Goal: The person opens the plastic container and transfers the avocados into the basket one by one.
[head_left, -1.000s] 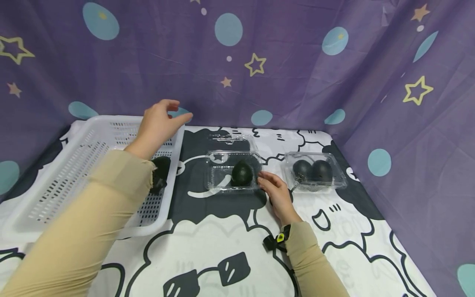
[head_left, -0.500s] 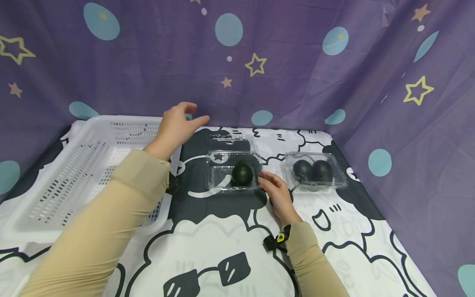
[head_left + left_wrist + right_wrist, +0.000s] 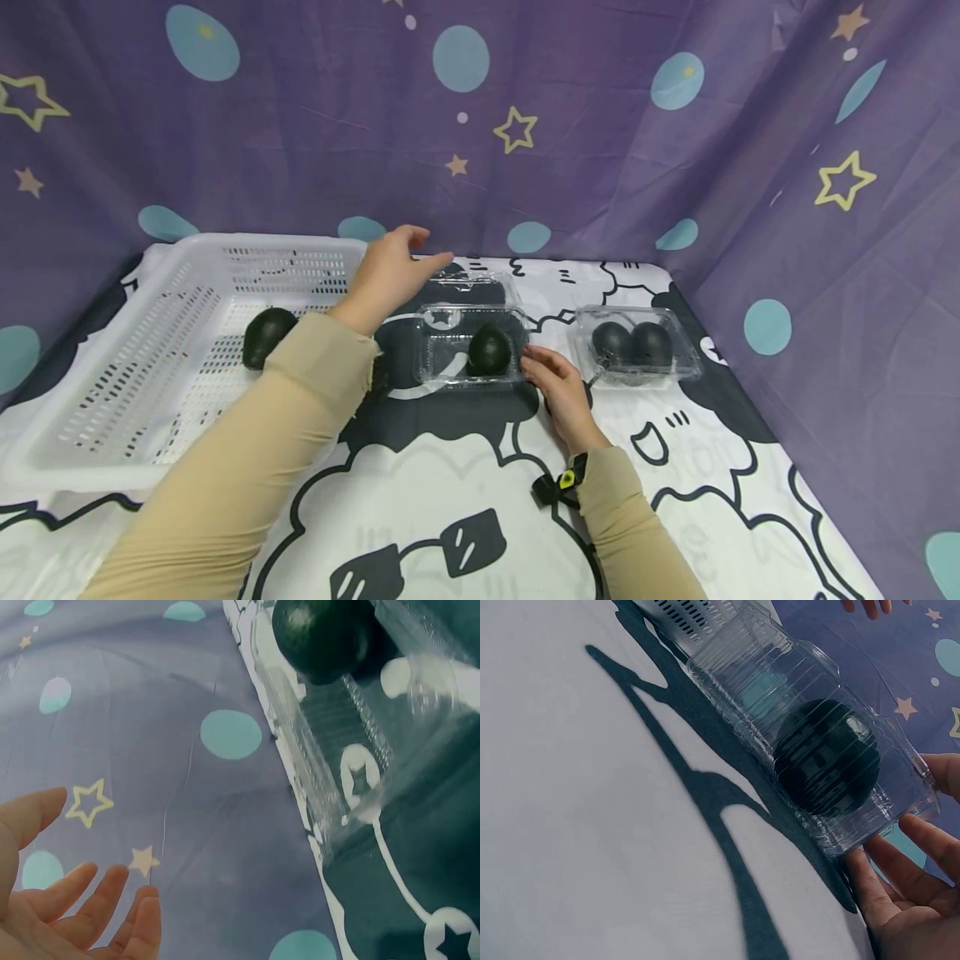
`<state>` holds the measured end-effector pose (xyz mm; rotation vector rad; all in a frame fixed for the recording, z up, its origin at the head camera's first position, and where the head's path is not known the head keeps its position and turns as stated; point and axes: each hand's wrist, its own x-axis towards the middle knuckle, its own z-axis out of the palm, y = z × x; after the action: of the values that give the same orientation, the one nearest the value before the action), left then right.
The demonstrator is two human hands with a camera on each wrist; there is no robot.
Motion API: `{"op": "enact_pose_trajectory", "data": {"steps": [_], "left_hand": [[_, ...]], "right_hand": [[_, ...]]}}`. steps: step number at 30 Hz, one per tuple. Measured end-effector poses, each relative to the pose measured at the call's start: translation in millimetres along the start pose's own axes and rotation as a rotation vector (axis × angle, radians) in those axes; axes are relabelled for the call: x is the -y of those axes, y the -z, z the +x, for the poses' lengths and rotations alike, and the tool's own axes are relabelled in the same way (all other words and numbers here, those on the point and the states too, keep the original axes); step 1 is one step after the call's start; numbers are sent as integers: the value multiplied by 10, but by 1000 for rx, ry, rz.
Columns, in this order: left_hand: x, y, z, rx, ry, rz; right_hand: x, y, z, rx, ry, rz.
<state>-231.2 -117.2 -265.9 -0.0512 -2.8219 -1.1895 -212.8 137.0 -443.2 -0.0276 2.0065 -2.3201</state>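
My left hand (image 3: 393,277) is held in the air behind the basket's right side, fingers bent and thumb apart, holding nothing; the left wrist view shows its spread fingers (image 3: 101,907). To its right lies the raised lid (image 3: 468,287) of a clear plastic box (image 3: 442,354). One dark green avocado (image 3: 489,350) sits in the right half of that box. My right hand (image 3: 562,392) holds the box's right end, thumb and fingertips at its edge. In the right wrist view the fingers (image 3: 904,866) meet the end wall.
A white slotted basket (image 3: 168,333) with an avocado (image 3: 266,336) inside stands at the left. A second clear box (image 3: 678,354) with two avocados (image 3: 651,346) is at the right. A purple curtain (image 3: 600,150) hangs behind the patterned tablecloth (image 3: 435,475).
My left hand has moved right and slightly down, from over the basket toward the lid. An avocado in the basket shows behind the sleeve. My right hand stays at the box.
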Motion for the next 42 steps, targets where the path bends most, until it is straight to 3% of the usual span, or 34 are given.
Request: {"op": "enact_pose_trajectory", "data": {"steps": [16, 23, 32, 42], "left_hand": [[-64, -318, -45, 70, 19, -13], [-49, -421, -61, 93, 11, -19], [-49, -577, -36, 110, 8, 57], [-1, -736, -48, 161, 36, 27]], "right_hand": [[0, 6, 1, -4, -7, 12], [4, 13, -10, 19, -15, 3], [7, 20, -15, 29, -13, -4], [2, 6, -4, 12, -9, 6]]}}
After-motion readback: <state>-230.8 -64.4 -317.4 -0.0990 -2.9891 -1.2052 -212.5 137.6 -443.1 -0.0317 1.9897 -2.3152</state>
